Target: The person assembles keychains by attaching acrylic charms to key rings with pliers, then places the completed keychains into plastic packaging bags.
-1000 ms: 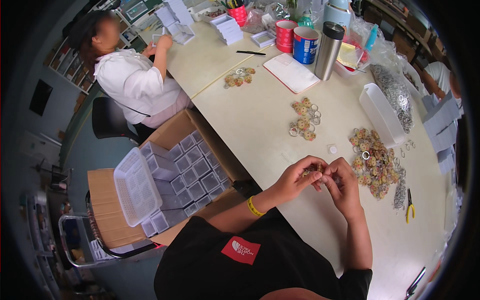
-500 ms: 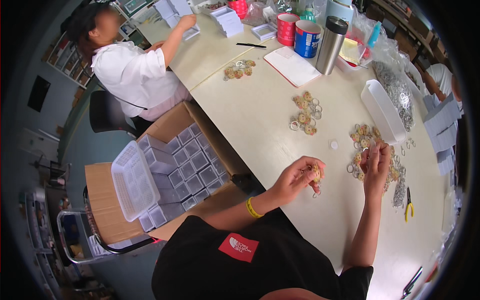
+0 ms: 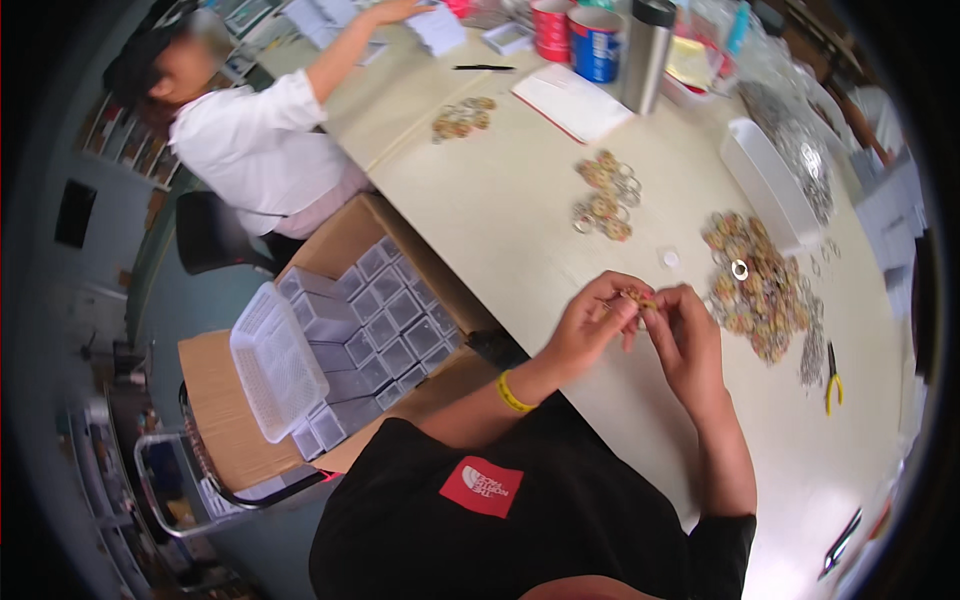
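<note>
At the far left, a cardboard box (image 3: 345,245) stands beside the table, filled with small clear plastic cases (image 3: 385,320); a white lidded tray (image 3: 272,360) rests across its near end. Behind it, a co-worker in a white shirt (image 3: 255,145) reaches over the cream table (image 3: 500,210) toward papers at its far edge.

Your left hand (image 3: 590,320) — the wrist carries a yellow band (image 3: 512,393) — is raised over the near part of the table, fingers curled and pressed onto a small gold-coloured ring piece (image 3: 638,298). Your right hand (image 3: 685,335) meets it from the other side, its fingertips pinching the same piece, so that the piece sits between both hands, just above the tabletop.

Beyond your hands lies a small cluster of rings (image 3: 603,195). To the right of your hands, a larger heap of gold and silver rings (image 3: 755,275) lies near your right hand — not touching it. Yellow-handled pliers (image 3: 831,375) lie further right.
</note>
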`<state>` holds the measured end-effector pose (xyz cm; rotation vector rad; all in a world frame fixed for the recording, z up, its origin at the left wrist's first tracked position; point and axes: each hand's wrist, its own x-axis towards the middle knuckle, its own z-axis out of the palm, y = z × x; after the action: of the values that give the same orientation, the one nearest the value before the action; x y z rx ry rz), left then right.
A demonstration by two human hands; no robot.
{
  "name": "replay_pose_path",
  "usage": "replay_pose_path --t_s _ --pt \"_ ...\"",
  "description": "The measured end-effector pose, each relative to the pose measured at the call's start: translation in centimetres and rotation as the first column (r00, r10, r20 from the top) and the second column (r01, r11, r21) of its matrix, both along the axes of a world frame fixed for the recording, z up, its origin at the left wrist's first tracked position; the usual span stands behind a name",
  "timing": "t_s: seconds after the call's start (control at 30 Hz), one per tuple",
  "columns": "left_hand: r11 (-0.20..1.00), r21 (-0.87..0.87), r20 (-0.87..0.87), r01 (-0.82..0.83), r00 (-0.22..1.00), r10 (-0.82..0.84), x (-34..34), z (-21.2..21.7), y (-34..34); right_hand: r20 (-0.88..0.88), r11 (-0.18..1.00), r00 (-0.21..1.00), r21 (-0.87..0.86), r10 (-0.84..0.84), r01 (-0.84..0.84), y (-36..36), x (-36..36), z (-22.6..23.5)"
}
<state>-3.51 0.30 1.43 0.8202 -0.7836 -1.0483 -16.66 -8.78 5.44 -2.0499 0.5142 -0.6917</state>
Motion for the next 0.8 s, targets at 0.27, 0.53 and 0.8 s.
replay_pose_path --t_s 0.27,0.53,0.8 --pt "0.993 -0.115 0.048 0.022 0.999 -0.017 2.1 1.3 0.5 0.159 0.494 0.95 0.824 0.269 -0.278 -0.9 0.2 2.6" --pt "0.988 -0.151 -0.036 0.018 0.999 -0.023 1.9 0.9 1.1 0.165 0.991 0.986 0.136 -0.008 -0.015 -1.1 -0.6 1.8" --pt "0.988 -0.154 -0.038 0.001 0.999 -0.007 1.3 1.1 0.9 0.272 0.941 0.96 -0.337 0.074 0.023 -0.2 -0.2 1.8"
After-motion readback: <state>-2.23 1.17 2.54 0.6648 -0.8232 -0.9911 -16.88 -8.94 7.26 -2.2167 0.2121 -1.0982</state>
